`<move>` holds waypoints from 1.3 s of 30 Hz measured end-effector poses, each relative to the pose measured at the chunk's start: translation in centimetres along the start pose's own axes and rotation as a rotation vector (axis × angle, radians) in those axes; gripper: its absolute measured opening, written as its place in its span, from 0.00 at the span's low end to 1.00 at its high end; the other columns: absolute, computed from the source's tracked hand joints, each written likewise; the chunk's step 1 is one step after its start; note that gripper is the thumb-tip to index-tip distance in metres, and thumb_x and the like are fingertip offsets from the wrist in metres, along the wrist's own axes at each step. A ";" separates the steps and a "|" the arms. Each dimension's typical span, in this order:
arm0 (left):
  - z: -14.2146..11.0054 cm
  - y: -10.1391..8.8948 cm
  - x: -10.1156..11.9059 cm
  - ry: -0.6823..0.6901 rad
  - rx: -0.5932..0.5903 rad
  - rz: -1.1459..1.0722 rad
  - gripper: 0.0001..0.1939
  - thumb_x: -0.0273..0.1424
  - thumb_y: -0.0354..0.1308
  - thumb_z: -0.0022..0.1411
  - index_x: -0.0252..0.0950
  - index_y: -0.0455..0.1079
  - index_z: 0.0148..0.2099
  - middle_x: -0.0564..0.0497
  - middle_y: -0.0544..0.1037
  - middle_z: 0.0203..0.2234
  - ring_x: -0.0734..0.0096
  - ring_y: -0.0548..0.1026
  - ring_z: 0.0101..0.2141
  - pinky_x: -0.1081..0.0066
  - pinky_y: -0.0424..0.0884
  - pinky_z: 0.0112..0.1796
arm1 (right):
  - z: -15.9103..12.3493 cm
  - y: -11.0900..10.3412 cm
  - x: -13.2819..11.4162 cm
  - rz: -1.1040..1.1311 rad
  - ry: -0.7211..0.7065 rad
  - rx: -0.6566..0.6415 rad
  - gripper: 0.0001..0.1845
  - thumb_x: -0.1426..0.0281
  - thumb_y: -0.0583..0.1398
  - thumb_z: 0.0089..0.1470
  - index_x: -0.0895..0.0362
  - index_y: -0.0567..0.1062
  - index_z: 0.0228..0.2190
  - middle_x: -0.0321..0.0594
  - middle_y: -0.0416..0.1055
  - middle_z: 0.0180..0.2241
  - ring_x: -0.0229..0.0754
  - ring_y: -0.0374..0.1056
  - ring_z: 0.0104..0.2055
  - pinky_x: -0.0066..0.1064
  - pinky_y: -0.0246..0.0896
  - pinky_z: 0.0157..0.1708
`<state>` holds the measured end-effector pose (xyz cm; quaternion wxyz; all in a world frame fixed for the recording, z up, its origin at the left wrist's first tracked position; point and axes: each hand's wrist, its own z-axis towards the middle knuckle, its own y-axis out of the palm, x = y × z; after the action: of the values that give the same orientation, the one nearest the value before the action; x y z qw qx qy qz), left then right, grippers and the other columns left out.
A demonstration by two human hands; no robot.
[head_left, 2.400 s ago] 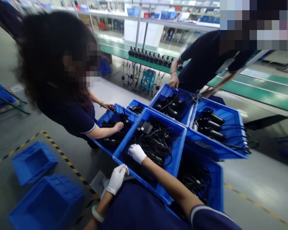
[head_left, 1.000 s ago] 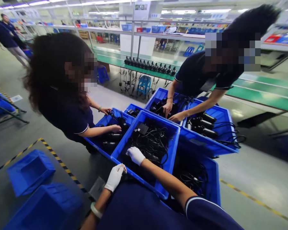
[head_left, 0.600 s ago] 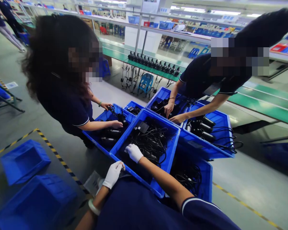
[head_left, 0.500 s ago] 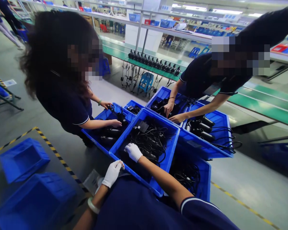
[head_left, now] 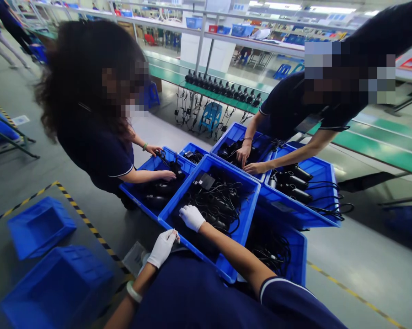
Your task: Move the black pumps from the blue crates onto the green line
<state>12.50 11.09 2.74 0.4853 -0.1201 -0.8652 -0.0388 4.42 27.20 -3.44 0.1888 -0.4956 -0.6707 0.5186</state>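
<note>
In the head view, my right hand point(head_left: 192, 218), in a white glove, is inside the near blue bin point(head_left: 246, 214) with its fingers curled. What lies under those fingers, if anything, is hidden. The bin holds black tube-shaped housings point(head_left: 215, 205), tangled black cables point(head_left: 226, 187) and a black box with a white label point(head_left: 204, 181). My left hand point(head_left: 162, 249), also gloved with bare fingertips showing, is closed at the bin's near left rim. I cannot make out what is pinched there.
One co-worker's hand point(head_left: 165, 176) reaches into the left bin point(head_left: 137, 200); another co-worker's hands point(head_left: 255, 168) work at the far bin point(head_left: 222, 137). More housings fill the right bin point(head_left: 303, 214). Blue bins point(head_left: 41, 224) stand on the floor at left. A green bench point(head_left: 171, 75) carries a row of black devices point(head_left: 222, 89).
The whole view has shifted slightly, so things sit a little further right. Both my hands keep nearly the same place and closed shape. The co-workers' hands have barely moved.
</note>
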 end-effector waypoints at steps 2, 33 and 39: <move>0.1 -0.1 -0.2 0.001 -0.010 0.003 0.21 0.46 0.46 0.58 0.34 0.64 0.24 0.51 0.70 0.21 0.71 0.67 0.25 0.72 0.64 0.30 | -0.2 0.1 0.0 -0.004 -0.002 -0.004 0.14 0.67 0.50 0.60 0.60 0.72 0.40 0.49 0.67 0.41 0.45 0.63 0.39 0.34 0.54 0.36; 0.4 -0.2 -1.2 0.000 -0.021 0.023 0.20 0.46 0.47 0.57 0.34 0.65 0.26 0.50 0.71 0.23 0.69 0.67 0.27 0.72 0.64 0.30 | 2.0 -2.5 0.1 -0.120 -0.049 -0.105 0.12 0.66 0.54 0.56 0.59 0.71 0.39 0.47 0.70 0.39 0.45 0.69 0.37 0.32 0.60 0.34; 0.6 -0.5 -2.1 0.008 -0.037 0.064 0.22 0.49 0.47 0.56 0.35 0.65 0.26 0.50 0.71 0.21 0.68 0.68 0.27 0.72 0.64 0.29 | 1.4 -2.5 -0.2 -0.199 -0.197 -0.115 0.11 0.69 0.53 0.56 0.62 0.71 0.36 0.50 0.70 0.38 0.46 0.69 0.35 0.34 0.60 0.31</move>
<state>12.91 10.37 0.62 0.4874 -0.1564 -0.8581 -0.0398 2.21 26.38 -1.74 0.1438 -0.3833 -0.7602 0.5044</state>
